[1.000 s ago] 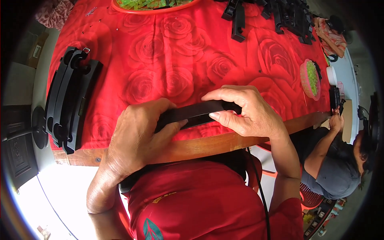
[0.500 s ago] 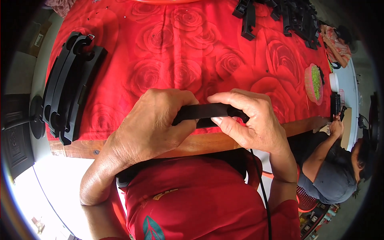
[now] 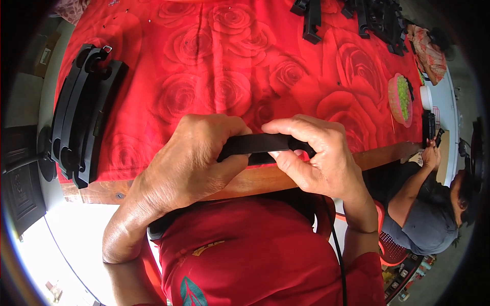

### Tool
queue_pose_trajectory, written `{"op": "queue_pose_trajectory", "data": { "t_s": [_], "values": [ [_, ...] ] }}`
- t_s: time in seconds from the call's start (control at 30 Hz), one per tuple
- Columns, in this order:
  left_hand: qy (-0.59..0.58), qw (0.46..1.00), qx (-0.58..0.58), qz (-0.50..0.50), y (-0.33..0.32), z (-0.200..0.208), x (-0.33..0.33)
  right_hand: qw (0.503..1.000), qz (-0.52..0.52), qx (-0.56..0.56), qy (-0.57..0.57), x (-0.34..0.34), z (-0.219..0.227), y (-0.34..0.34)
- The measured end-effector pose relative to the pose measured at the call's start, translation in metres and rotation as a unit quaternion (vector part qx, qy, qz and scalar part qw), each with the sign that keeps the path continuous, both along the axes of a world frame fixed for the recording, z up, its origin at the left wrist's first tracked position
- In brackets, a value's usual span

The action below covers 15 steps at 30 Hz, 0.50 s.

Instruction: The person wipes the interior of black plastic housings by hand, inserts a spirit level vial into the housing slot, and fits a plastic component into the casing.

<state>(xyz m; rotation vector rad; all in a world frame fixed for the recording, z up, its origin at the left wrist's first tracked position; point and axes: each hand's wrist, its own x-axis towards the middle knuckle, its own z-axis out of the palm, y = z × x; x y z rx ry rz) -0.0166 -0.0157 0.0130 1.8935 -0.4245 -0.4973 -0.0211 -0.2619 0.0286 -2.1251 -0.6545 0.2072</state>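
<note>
Drawn nearer the chest since a second ago, with both hands now closed tighter around the black plastic strip (image 3: 263, 145) and the view dropped lower over the table edge (image 3: 388, 153). Far off to the left of the left hand, a stack of curved black plastic parts (image 3: 81, 115), lying flat on the red rose-print cloth (image 3: 204, 61) and well apart from the work. Left hand (image 3: 191, 163) wrapped over the strip's left end, fingers curled around it, thumb pressed beneath. Between the two hands, only a short stretch of the strip showing, level and just above the wooden edge. Right hand (image 3: 319, 158) pinching the right end, forefinger arched over the top, thumb tip pushed against the underside. Judged light and stiff: thin moulded plastic, smooth enough to slip, likely to flex a little before snapping; best held at both ends as now, pads on the flat faces. Beyond the right hand, up the cloth, loose black plastic pieces (image 3: 372, 18); to its right a small basket of green bits (image 3: 400, 99), then another person's hand (image 3: 431, 155) at the far corner.
</note>
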Motion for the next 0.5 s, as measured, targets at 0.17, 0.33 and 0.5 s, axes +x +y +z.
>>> {"op": "queue_pose_trajectory", "data": {
  "t_s": [0.17, 0.33, 0.5],
  "values": [
    [0.013, 1.0, 0.008, -0.003, 0.0, 0.004, 0.007, 1.0, -0.013, 0.018, 0.013, 0.004, -0.003, -0.001],
    [-0.012, 1.0, 0.014, -0.005, 0.0, 0.001, 0.0, 1.0, -0.016, -0.008, 0.005, -0.001, 0.002, 0.003],
    [-0.048, 0.999, 0.014, 0.004, -0.004, -0.006, -0.003, 0.999, -0.025, -0.019, 0.009, 0.0, -0.006, 0.002]
  ]
}}
